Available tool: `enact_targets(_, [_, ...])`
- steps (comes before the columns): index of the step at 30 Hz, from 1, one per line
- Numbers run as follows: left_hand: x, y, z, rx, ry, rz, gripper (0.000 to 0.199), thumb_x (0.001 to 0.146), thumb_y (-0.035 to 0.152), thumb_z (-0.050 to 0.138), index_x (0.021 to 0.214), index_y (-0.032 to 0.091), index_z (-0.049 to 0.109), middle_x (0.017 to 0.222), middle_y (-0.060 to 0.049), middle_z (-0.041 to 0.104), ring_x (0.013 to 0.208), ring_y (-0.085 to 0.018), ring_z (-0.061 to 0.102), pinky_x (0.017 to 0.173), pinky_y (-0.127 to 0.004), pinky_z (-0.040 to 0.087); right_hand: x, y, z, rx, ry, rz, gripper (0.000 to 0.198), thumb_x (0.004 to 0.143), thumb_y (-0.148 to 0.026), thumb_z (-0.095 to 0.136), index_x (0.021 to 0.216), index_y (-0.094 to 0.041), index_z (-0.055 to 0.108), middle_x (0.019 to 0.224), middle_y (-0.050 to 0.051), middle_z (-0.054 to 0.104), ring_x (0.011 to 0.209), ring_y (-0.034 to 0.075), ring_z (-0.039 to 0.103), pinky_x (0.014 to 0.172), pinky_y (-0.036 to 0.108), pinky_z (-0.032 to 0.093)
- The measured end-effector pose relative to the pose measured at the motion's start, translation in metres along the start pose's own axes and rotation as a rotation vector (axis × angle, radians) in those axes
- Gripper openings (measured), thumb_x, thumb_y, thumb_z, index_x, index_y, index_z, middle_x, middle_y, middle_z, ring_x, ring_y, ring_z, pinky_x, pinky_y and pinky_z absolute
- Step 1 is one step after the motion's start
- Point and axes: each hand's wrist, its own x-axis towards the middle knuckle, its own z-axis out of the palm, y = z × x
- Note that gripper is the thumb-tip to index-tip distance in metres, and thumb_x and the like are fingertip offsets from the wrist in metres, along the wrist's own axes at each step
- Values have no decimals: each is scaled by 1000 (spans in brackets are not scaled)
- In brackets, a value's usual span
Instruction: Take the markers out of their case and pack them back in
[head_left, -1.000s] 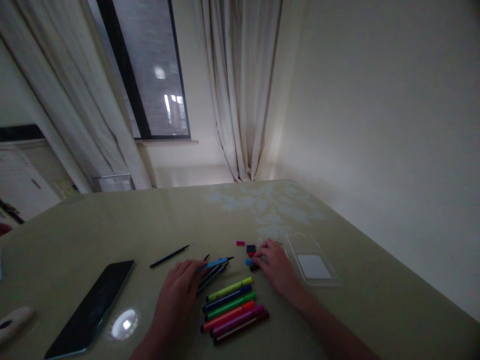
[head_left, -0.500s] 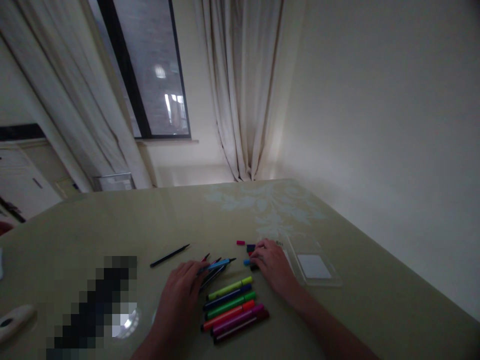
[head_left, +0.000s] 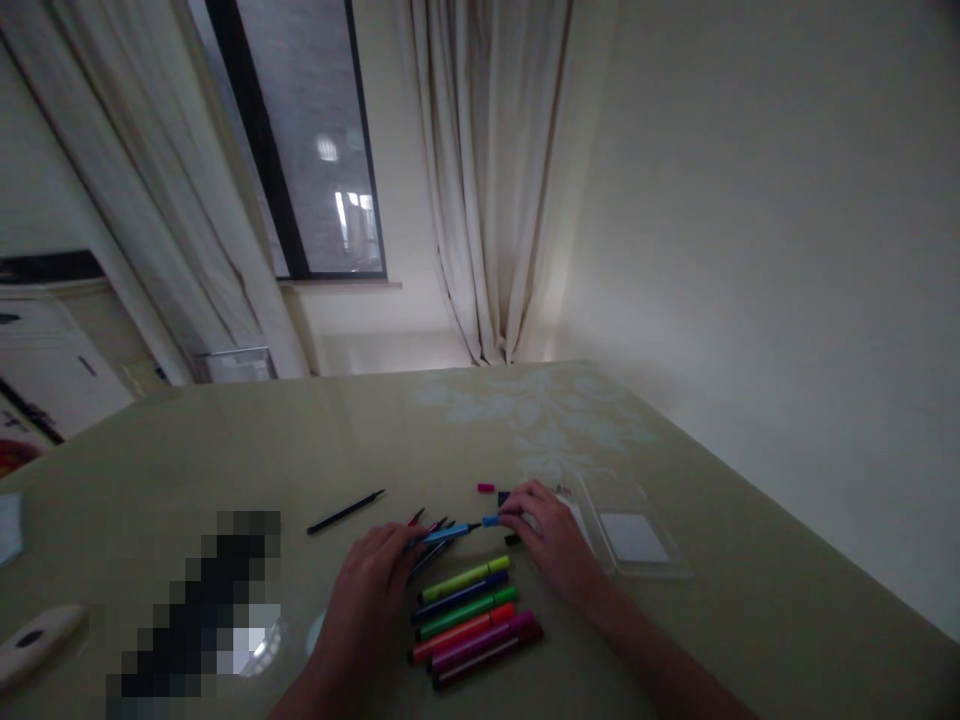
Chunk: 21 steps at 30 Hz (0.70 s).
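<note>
My left hand (head_left: pixel 375 575) is closed on a light blue marker (head_left: pixel 444 535), whose bare dark tip points right. Between its fingertips my right hand (head_left: pixel 551 535) pinches a blue marker cap (head_left: pixel 490 521), its end close to that tip; whether they touch I cannot tell. Beyond and under the left hand's marker lie several uncapped markers (head_left: pixel 431 556), partly hidden. A row of capped markers lies below the hands, among them a yellow-green one (head_left: pixel 465 579), a green one (head_left: pixel 466 614) and a dark red one (head_left: pixel 487 657).
A black uncapped marker (head_left: pixel 345 511) lies to the left. A pink cap (head_left: pixel 486 488) and dark caps (head_left: pixel 503 498) sit by the right hand. An opened clear plastic case (head_left: pixel 667 572) is at the right. A pale oval object (head_left: pixel 37 645) lies at far left.
My right hand has brought the blue cap up level with the marker's tip, and the gap between them has narrowed. The view has shifted slightly.
</note>
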Motion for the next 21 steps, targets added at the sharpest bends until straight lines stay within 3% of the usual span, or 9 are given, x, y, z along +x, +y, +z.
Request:
enact_targets(5, [-2, 3, 3, -52, -1, -16, 29, 100, 39, 50, 110, 29, 75, 108, -7, 76, 103, -27, 69, 93, -45, 54, -1, -4, 0, 74, 6, -16, 14, 97, -28, 64, 89, -22, 73, 92, 4, 71, 90, 22, 67, 82, 33, 49])
enact_targets(11, [-1, 9, 3, -139, -16, -23, 26, 99, 38, 54, 111, 28, 75, 108, -6, 75, 102, -26, 69, 92, -41, 55, -1, -5, 0, 272, -19, 109, 14, 95, -31, 66, 91, -21, 74, 83, 3, 76, 81, 21, 71, 75, 30, 52])
enact_targets(21, [0, 11, 4, -222, -39, -16, 27, 100, 39, 54, 112, 29, 76, 110, -7, 75, 104, -25, 70, 94, -39, 55, 1, 5, 9, 465, 31, 154, 25, 89, -43, 73, 99, -21, 79, 97, 7, 79, 89, 23, 74, 78, 33, 58])
